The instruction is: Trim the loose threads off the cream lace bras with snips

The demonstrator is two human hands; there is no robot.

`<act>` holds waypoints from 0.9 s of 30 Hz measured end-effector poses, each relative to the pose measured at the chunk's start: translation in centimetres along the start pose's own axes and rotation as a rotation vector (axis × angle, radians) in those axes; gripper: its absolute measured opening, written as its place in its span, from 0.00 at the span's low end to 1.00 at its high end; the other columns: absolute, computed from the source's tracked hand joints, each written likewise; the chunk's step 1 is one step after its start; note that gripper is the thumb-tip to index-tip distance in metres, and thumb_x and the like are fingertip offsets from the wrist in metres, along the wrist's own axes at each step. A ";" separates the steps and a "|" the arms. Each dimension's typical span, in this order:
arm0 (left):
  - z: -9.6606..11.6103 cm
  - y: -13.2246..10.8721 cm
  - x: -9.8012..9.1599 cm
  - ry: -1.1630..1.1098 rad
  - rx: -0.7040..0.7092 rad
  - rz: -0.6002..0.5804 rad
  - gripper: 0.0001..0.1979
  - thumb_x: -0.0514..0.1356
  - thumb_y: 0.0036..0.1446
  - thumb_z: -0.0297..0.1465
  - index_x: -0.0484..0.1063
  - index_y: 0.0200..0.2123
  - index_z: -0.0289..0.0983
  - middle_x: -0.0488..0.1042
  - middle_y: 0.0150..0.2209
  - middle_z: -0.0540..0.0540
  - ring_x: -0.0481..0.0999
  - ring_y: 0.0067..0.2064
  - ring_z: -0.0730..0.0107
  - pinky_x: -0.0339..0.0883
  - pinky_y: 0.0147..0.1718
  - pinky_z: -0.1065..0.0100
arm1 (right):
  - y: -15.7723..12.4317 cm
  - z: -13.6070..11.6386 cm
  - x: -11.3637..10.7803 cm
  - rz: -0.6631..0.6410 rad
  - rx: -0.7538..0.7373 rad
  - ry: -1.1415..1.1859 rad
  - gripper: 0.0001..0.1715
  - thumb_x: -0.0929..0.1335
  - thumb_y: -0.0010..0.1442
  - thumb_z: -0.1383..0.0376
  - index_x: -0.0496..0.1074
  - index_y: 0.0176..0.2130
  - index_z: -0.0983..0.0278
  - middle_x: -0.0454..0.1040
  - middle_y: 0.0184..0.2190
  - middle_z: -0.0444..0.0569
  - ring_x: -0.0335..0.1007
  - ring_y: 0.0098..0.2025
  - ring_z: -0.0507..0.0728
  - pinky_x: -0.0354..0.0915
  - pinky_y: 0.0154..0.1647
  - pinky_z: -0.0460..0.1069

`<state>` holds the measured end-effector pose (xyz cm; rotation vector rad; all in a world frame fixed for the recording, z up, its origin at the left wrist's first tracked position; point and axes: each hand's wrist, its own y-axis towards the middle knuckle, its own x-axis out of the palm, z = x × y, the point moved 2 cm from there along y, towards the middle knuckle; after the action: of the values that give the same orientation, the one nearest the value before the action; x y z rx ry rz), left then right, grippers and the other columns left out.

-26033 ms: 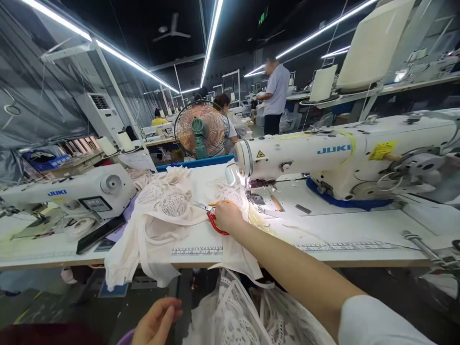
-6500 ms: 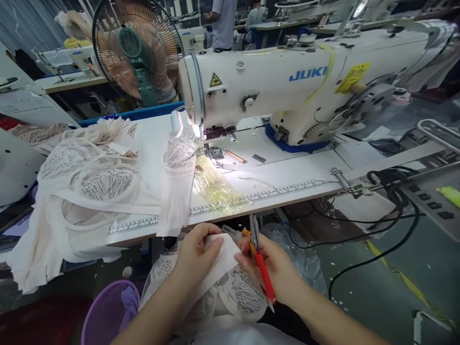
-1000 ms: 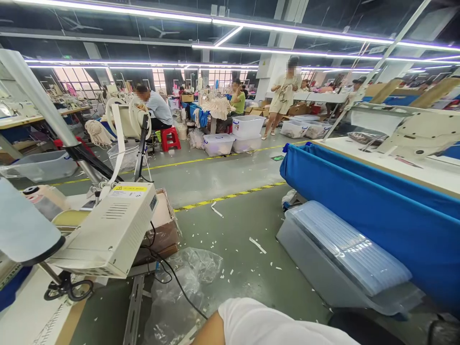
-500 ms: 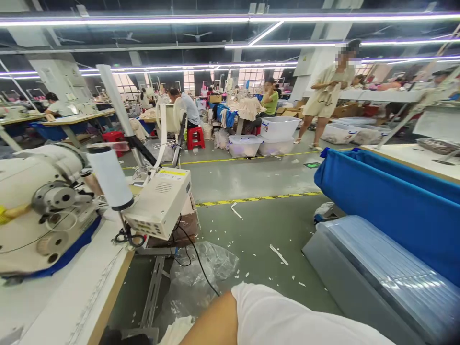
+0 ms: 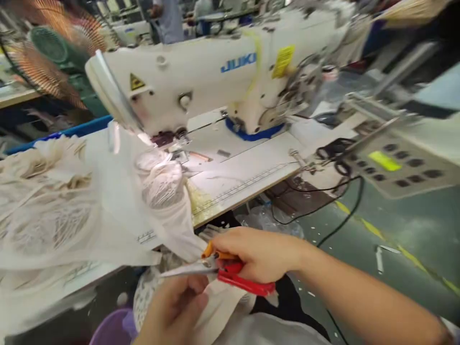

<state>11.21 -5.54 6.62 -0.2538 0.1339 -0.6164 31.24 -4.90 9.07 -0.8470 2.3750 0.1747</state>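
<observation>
My right hand is closed on red-handled scissors, whose blades point left over the lap. Below them my left hand pinches a piece of white fabric just under the blades. Cream lace garments lie heaped on the left of the sewing table, and one lace piece hangs over its front edge toward my hands. The white JUKI sewing machine stands behind, its lamp lit over the needle area. The view is smeared by motion.
A control panel with buttons sticks out at the right, with black cables hanging under it. A purple bin sits below at my left. A fan stands at the back left. A person stands far behind the machine.
The view has swung back from the workshop aisle on the right to the sewing table. Both hands are in view again, with the scissors and the white fabric in my lap.
</observation>
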 end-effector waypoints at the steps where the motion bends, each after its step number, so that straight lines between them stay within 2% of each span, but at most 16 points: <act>1: -0.3 -0.2 -0.3 -0.056 -0.030 -0.020 0.12 0.64 0.52 0.37 0.70 0.24 0.36 0.72 0.28 0.48 0.69 0.31 0.70 0.62 0.32 0.71 | 0.3 0.2 0.0 -0.013 0.011 0.005 0.14 0.67 0.49 0.71 0.55 0.26 0.61 0.57 0.21 0.38 0.51 0.22 0.49 0.49 0.21 0.44; 4: -1.4 -0.3 -0.9 -0.248 -0.092 -0.078 0.13 0.66 0.49 0.37 0.69 0.23 0.35 0.71 0.27 0.48 0.66 0.30 0.71 0.60 0.29 0.72 | 1.1 0.1 0.3 -0.059 0.002 0.036 0.17 0.67 0.50 0.70 0.51 0.24 0.61 0.55 0.20 0.37 0.48 0.21 0.48 0.47 0.20 0.44; 9: -2.8 -0.5 -1.7 -0.435 -0.156 -0.009 0.12 0.68 0.45 0.34 0.69 0.23 0.34 0.71 0.27 0.49 0.66 0.29 0.72 0.58 0.28 0.74 | 2.6 -0.5 0.4 -0.106 -0.003 0.043 0.16 0.67 0.53 0.69 0.53 0.24 0.62 0.56 0.21 0.37 0.50 0.22 0.48 0.48 0.21 0.44; 14: -2.8 -0.4 -2.0 -0.429 -0.185 0.017 0.13 0.70 0.41 0.33 0.69 0.21 0.34 0.71 0.25 0.49 0.66 0.27 0.73 0.58 0.27 0.74 | 3.0 -1.0 -0.4 -0.132 -0.010 0.070 0.15 0.67 0.53 0.71 0.54 0.25 0.63 0.55 0.20 0.36 0.50 0.21 0.47 0.48 0.21 0.43; 21: -2.4 -0.2 -1.9 -0.320 -0.171 0.068 0.12 0.69 0.45 0.34 0.70 0.21 0.35 0.72 0.27 0.49 0.67 0.29 0.72 0.59 0.28 0.74 | 2.9 -0.9 -0.9 -0.142 -0.045 0.026 0.16 0.66 0.52 0.70 0.52 0.24 0.61 0.56 0.21 0.37 0.50 0.23 0.49 0.49 0.22 0.45; 27: -1.7 0.0 -1.7 -0.235 -0.165 0.128 0.14 0.69 0.43 0.35 0.69 0.20 0.35 0.72 0.25 0.49 0.65 0.27 0.74 0.58 0.26 0.75 | 3.3 -0.9 -1.2 -0.186 -0.026 -0.016 0.15 0.65 0.53 0.70 0.52 0.24 0.61 0.58 0.23 0.39 0.53 0.24 0.50 0.50 0.23 0.46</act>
<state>9.53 -4.89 5.05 -0.4719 -0.0262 -0.4450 29.46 -1.93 10.23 -1.0687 2.2683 0.1360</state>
